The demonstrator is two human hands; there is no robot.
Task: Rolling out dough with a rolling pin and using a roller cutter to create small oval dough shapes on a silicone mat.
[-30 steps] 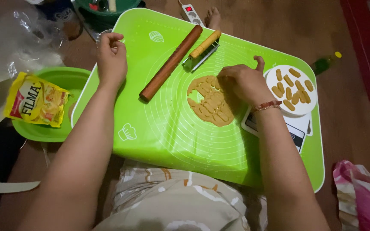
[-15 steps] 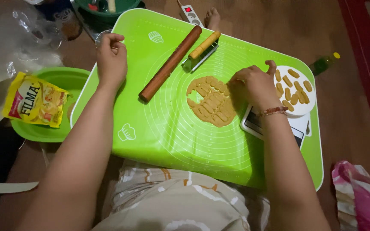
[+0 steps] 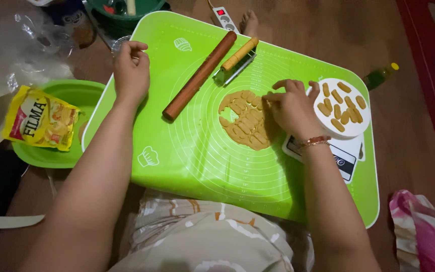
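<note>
A flat round of tan dough (image 3: pixel 242 121), cut into short strips, lies on a bright green silicone mat (image 3: pixel 202 156). My right hand (image 3: pixel 293 106) rests on the dough's right edge with its fingertips bent down on the strips; whether it grips one is hidden. Just right of that hand, a white round plate (image 3: pixel 352 128) holds several cut dough sticks. My left hand (image 3: pixel 132 70) sits with curled fingers on the mat's upper left edge and holds nothing that I can see. A brown rolling pin (image 3: pixel 200 75) lies diagonally between the hands.
A yellow-handled cutter (image 3: pixel 237 60) lies beside the pin. A white kitchen scale (image 3: pixel 328 153) sits under the plate. At left, a green tray (image 3: pixel 76 93) carries a yellow packet (image 3: pixel 41 118). A power strip (image 3: pixel 225 17), green bottle (image 3: pixel 378 75), plastic bag (image 3: pixel 21 40) and pink cloth (image 3: pixel 424 226) surround the mat.
My right hand shifted toward the white plate, then came back onto the dough's right edge. My left hand stayed put.
</note>
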